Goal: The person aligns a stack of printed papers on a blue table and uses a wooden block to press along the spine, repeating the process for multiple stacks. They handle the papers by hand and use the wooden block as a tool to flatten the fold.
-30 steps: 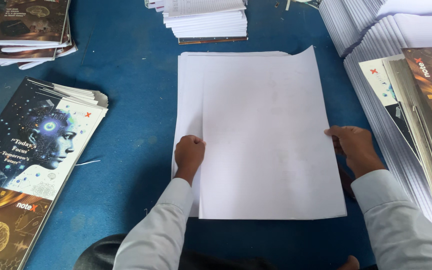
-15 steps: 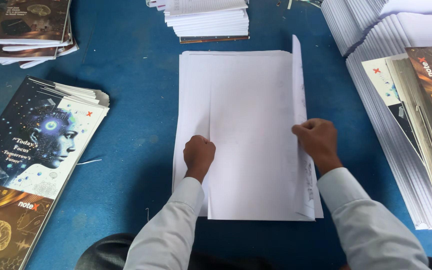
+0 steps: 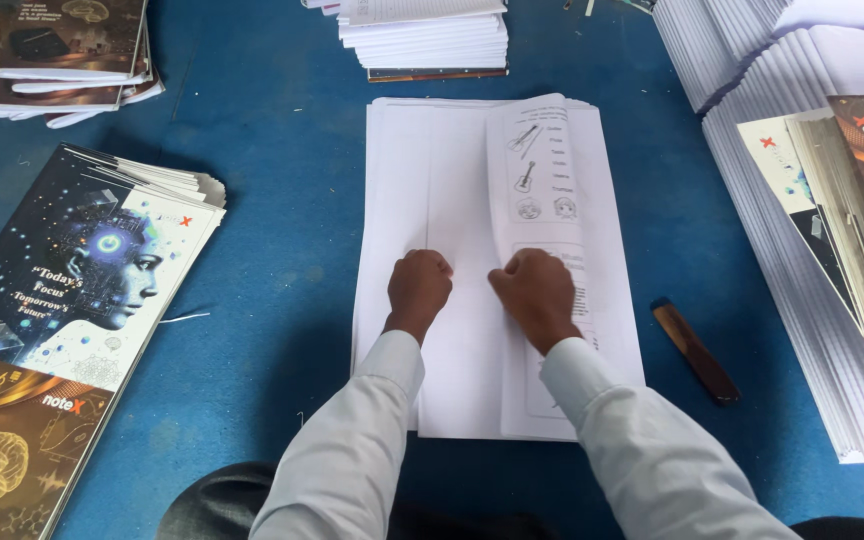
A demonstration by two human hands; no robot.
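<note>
Nearest to me I see two pale sleeves [image 3: 352, 440] reaching forward over the blue tabletop [image 3: 282, 250]. My left hand [image 3: 418, 288] is a loose fist, fingers curled in and holding nothing, knuckles pressing down on the stack of white paper [image 3: 432, 200] in the middle. My right hand [image 3: 535, 295] sits just beside it, also curled with nothing in its grip, pressing along the fold of the top sheet. That sheet is folded over from the right, so its printed side with small drawings [image 3: 537, 165] faces up. Just right of the stack lies a dark brown flat stick [image 3: 694, 350], apart from the paper. To the left sits a pile of books with dark illustrated covers [image 3: 72, 300]. On the right runs a long row of white bundles [image 3: 802, 300] with some covers on top. Farther off, beyond the paper, stands another stack of white booklets [image 3: 427, 35], and more dark-covered books [image 3: 42, 50] lie at the far left.
</note>
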